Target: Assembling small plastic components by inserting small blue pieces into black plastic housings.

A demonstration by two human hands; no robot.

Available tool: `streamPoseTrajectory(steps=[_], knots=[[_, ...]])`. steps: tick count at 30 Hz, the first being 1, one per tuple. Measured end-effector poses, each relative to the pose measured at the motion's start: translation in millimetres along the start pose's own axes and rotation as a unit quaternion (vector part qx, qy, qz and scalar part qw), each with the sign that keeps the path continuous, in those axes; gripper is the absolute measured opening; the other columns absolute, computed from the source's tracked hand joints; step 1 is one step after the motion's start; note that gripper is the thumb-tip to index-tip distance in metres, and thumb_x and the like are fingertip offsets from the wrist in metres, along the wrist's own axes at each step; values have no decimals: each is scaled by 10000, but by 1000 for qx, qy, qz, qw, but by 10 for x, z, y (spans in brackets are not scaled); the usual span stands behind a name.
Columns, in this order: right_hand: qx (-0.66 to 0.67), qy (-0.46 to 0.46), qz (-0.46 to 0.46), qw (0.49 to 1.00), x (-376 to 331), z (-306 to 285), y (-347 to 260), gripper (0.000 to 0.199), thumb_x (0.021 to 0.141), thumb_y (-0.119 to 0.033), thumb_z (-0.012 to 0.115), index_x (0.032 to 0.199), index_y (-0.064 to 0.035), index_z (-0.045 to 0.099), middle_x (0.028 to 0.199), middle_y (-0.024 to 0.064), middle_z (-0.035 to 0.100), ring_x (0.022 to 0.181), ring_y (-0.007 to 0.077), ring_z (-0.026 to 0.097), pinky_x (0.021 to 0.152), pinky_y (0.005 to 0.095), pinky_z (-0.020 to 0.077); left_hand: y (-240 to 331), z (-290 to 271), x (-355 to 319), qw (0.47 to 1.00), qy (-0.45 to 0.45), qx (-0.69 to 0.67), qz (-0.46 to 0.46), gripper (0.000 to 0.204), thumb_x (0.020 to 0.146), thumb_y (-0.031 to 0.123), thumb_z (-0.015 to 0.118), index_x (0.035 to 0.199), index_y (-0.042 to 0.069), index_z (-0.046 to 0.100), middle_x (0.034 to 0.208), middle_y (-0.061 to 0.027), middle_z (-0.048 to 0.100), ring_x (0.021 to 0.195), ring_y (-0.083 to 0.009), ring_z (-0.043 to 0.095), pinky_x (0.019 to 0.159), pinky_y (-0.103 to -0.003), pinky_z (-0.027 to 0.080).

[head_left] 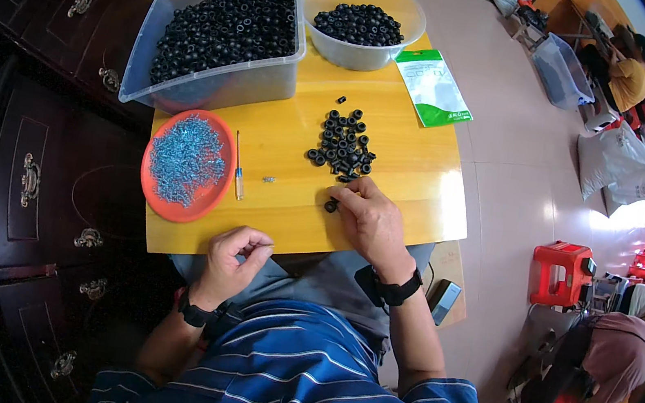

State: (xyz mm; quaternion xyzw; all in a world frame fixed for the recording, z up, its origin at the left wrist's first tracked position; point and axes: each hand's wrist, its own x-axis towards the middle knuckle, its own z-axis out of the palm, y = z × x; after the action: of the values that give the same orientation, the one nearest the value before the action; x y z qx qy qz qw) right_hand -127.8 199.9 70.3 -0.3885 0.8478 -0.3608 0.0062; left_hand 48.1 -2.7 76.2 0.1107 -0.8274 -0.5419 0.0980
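My right hand [371, 223] reaches over the yellow table with its fingertips pinched together at a small black ring-shaped part [330, 206]. Just beyond it lies a loose pile of the same black parts [341, 140]. My left hand [237, 259] rests at the table's front edge, fingers curled and thumb against the index finger; whatever is in that pinch is too small to make out. A few small silvery screws [269, 179] lie between the hands and a screwdriver [240, 167] with a clear handle. To its left sits an orange-red plate [222, 190] heaped with shiny bluish screws [186, 159].
A large clear bin [215, 87] and a round clear tub [353, 56], both holding black parts, stand at the table's far side. A green-and-white packet [434, 89] lies beside them. Dark drawers [43, 195] border the left; a red stool [560, 272] and other people are off right.
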Motion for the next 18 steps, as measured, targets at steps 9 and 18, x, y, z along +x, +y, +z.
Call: streamPoseTrajectory(steps=[9, 18], knots=[[-35, 17, 21, 999, -49, 58, 74, 240, 892, -85, 674, 1122, -104, 604, 990, 131, 636, 802, 357, 656, 688, 423, 560, 57, 38, 14, 1000, -3, -3, -9, 65, 904, 28, 709, 954, -9, 691, 809, -41, 692, 712, -95, 643, 676, -259, 523], [656, 39, 170, 735, -419, -9, 2, 243, 958, -33, 705, 1157, -79, 575, 1099, 43, 666, 898, 53, 598, 797, 220, 523, 451, 160, 366, 996, -26, 5, 85, 99, 890, 13, 734, 982, -7, 703, 821, -99, 706, 692, -164, 680, 635, -280, 530]])
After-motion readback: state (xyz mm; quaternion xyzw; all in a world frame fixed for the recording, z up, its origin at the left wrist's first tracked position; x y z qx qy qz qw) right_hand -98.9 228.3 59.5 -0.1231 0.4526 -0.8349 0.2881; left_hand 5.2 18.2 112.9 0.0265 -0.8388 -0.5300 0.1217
